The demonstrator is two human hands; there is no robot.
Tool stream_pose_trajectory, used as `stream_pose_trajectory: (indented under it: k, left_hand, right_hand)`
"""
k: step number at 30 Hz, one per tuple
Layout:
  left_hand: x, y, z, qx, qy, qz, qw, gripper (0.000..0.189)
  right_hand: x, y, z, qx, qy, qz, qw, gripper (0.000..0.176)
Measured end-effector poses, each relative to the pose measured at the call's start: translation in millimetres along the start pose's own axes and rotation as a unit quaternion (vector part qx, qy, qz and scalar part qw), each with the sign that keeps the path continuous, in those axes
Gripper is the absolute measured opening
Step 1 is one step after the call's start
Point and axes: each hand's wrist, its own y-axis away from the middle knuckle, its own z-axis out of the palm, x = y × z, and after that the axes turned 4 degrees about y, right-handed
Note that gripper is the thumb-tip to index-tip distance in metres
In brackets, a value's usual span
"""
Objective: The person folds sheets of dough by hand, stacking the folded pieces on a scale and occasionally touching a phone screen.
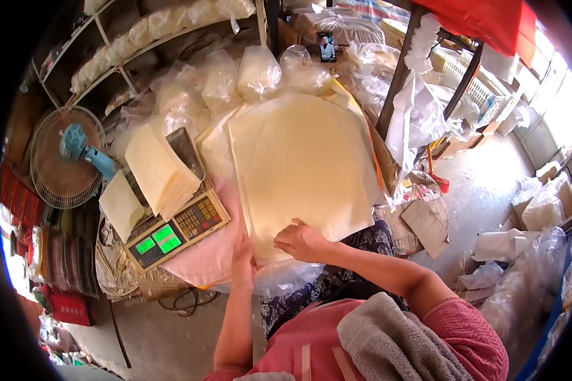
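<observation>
A stack of large, thin cream sheets (305,165), apparently paper or film, lies in front of me on the table. My left hand (243,261) is at the stack's near left corner, edge-on, its fingers stretched forward along the border. Over the near edge, my right hand (300,242) has its fingers bent and pinched together at the top sheet. To the left sits a digital scale (183,227) with lit green displays. Folded cream sheets (159,168) rest on its platform, and a smaller cream piece (121,206) leans beside them.
Filled clear plastic bags (259,73) line the table's far side. A fan (68,157) stands at the left, near shelves (111,54). A phone (326,47) is propped at the back. Cardboard (426,227) and plastic wrap (521,298) lie on the right.
</observation>
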Motion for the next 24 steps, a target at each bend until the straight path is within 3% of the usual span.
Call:
stream_pose_trajectory:
  k: [1,4,6,7,8,10,13,16,17,18,19,22,23,24]
  left_hand:
    - [0,-2,0,0.004,-0.061,0.011,0.998,0.065]
    - [-2,-11,-5,0.02,-0.239,0.044,0.97,0.069]
    - [-6,-10,-10,0.025,-0.234,0.081,0.969,0.069]
    - [-7,-10,-11,0.029,-0.23,0.099,0.968,0.069]
    - [-5,-9,-9,0.047,-0.291,0.129,0.947,0.068]
    - [-1,-2,-4,0.083,-0.41,0.185,0.889,0.064]
    - [0,0,6,0.107,-0.58,0.308,0.747,0.062]
    - [4,12,30,0.122,-0.775,0.383,0.488,0.063]
    - [-1,8,30,0.059,-0.763,0.358,0.536,0.063]
    - [-9,1,28,-0.004,-0.745,0.329,0.58,0.063]
    - [-16,-6,26,-0.067,-0.723,0.297,0.621,0.063]
    - [-36,-23,25,-0.06,-0.729,0.347,0.586,0.061]
    - [-40,-18,32,-0.037,-0.691,0.325,0.644,0.063]
    - [-42,-19,34,-0.037,-0.714,0.328,0.617,0.064]
  right_hand:
    - [4,0,6,0.031,-0.017,-0.022,0.999,0.011]
    - [10,-5,0,-0.011,-0.053,0.004,0.999,0.006]
    - [16,-18,-20,0.059,-0.118,0.136,0.982,0.005]
    - [34,-28,-22,0.132,-0.117,0.154,0.972,0.006]
    - [44,-41,-38,0.181,-0.132,0.21,0.952,0.009]
    - [67,-57,-60,0.255,-0.091,0.206,0.94,0.01]
    - [53,-59,-58,0.229,-0.131,0.187,0.946,0.008]
    - [32,-41,-40,0.148,-0.174,0.161,0.96,0.008]
    - [22,-30,-40,0.087,-0.158,0.137,0.974,0.016]
    - [24,-16,-21,0.068,-0.09,0.1,0.989,0.036]
    - [13,-3,-14,0.061,0.007,0.067,0.996,0.039]
    - [13,17,6,0.052,0.215,0.012,0.975,0.041]
    - [20,21,14,0.049,0.269,0.0,0.962,0.041]
    - [28,20,18,0.001,0.233,0.021,0.972,0.042]
